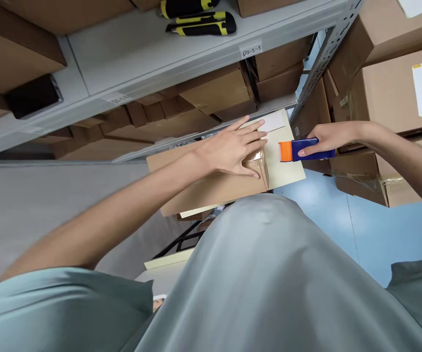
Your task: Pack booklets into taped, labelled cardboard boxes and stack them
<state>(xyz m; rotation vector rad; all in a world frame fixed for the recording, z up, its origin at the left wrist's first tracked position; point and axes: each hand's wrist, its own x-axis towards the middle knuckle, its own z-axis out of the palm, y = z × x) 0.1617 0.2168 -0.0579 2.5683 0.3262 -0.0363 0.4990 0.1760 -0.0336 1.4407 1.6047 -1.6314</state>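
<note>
My left hand lies with fingers spread on the taped end of a brown cardboard box. Shiny clear tape shows beside its thumb. The box rests on a pale yellow board, which sticks out past it on the right. Over that board, my right hand is closed around a blue, block-shaped tool with an orange end pointing at the box. I cannot make out the tool's exact kind. A white paper lies on the board's far part.
Grey metal shelving with cardboard boxes runs across the top. Black-and-yellow utility knives and a dark phone-like object lie on its upper shelf. Stacked cartons stand at right, above blue floor. A grey wall is at left.
</note>
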